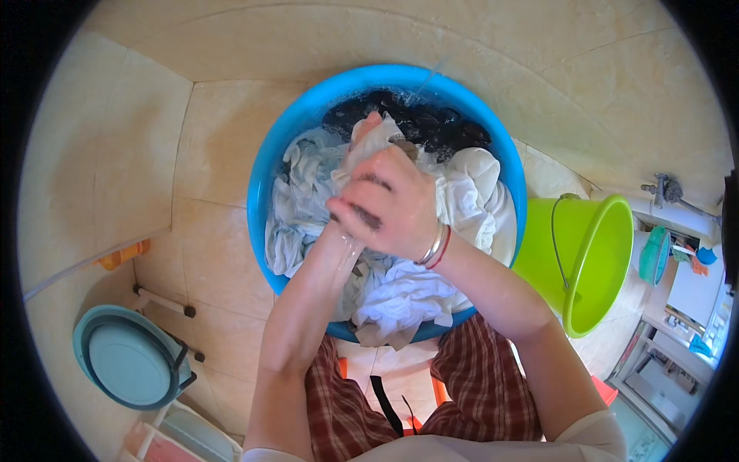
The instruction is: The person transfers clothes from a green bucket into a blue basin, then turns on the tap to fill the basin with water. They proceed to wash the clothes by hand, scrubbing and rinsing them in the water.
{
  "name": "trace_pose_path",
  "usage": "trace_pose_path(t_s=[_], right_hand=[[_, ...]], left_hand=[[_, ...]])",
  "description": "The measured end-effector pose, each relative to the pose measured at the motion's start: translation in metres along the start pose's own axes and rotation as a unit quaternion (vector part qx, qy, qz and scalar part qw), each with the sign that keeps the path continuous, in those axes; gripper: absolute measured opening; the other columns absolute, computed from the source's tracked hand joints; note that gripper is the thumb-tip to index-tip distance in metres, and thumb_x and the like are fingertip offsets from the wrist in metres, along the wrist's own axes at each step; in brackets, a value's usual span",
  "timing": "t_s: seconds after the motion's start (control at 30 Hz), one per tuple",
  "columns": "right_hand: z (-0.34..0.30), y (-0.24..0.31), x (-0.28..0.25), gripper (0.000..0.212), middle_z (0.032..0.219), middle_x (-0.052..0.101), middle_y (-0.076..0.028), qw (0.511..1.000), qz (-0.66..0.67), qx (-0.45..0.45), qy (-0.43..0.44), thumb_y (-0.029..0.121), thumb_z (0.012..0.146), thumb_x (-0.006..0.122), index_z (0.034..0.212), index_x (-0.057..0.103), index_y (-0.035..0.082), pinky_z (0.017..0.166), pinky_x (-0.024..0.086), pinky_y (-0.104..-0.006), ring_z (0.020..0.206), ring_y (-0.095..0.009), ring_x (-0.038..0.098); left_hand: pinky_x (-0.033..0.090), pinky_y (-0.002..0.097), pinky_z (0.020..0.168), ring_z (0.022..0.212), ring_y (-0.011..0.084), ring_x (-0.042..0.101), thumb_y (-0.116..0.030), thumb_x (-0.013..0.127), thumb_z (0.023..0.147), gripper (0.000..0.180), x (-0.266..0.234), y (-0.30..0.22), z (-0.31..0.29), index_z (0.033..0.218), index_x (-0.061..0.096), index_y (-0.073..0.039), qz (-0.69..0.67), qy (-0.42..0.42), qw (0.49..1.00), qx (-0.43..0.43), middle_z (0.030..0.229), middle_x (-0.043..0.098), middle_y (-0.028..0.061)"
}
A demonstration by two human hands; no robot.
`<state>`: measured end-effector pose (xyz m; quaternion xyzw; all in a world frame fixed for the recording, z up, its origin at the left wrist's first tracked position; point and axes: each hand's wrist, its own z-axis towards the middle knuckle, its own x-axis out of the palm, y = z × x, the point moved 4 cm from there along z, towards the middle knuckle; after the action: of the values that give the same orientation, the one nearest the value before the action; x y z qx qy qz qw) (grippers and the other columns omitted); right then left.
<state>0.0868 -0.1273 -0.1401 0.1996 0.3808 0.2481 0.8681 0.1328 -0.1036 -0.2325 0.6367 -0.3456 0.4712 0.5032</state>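
My two hands are pressed together over a blue round tub (262, 231), with a wet white cloth (382, 132) between them. Dark patches show among the fingers of my right hand (392, 196), which is closed over the cloth and covers much of my left hand (362, 131). Beyond it, a few left fingertips curl at the cloth. Below them in the tub lie crumpled white clothes (408, 289), pale bluish-white clothes (304, 185) and a rounded white bundle (473, 173). Soaked black clothes (431, 127) fill the far side, where a thin stream of water (427, 81) falls.
A lime-green bucket (554, 239) tilts at the tub's right, near a wall tap (660, 189). Teal basins (131, 358) stand at lower left beside a white rack (158, 300). An orange stool (439, 390) is beneath me. Tiled walls (462, 38) enclose the far side.
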Motion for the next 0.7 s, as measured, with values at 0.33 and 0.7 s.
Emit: trace_pose_path(t_s=[0.33, 0.7], right_hand=[[-0.036, -0.118, -0.019, 0.015, 0.082, 0.056, -0.012, 0.959, -0.041, 0.281, 0.003, 0.02, 0.079, 0.064, 0.08, 0.059, 0.005, 0.07, 0.047, -0.0386, 0.077, -0.033, 0.055], [-0.064, -0.129, 0.016, 0.037, 0.119, 0.044, -0.015, 0.906, -0.21, 0.181, 0.319, 0.028, 0.08, 0.062, 0.111, 0.053, 0.01, 0.087, 0.042, -0.0441, 0.099, -0.038, 0.048]], left_hand=[[0.044, 0.0252, 0.072, 0.086, 0.0104, 0.055, -0.024, 0.063, 0.083, 0.025, 0.001, -0.016, -0.01, 0.098, 0.061, -0.003, 0.505, -0.324, 0.743, 0.299, 0.094, 0.061, 0.0042], [0.045, 0.0445, 0.085, 0.103, 0.0432, 0.05, -0.018, 0.062, 0.08, 0.062, -0.029, -0.034, -0.01, 0.136, 0.035, -0.016, 0.916, -0.309, 0.243, 0.074, 0.116, 0.045, 0.0254]])
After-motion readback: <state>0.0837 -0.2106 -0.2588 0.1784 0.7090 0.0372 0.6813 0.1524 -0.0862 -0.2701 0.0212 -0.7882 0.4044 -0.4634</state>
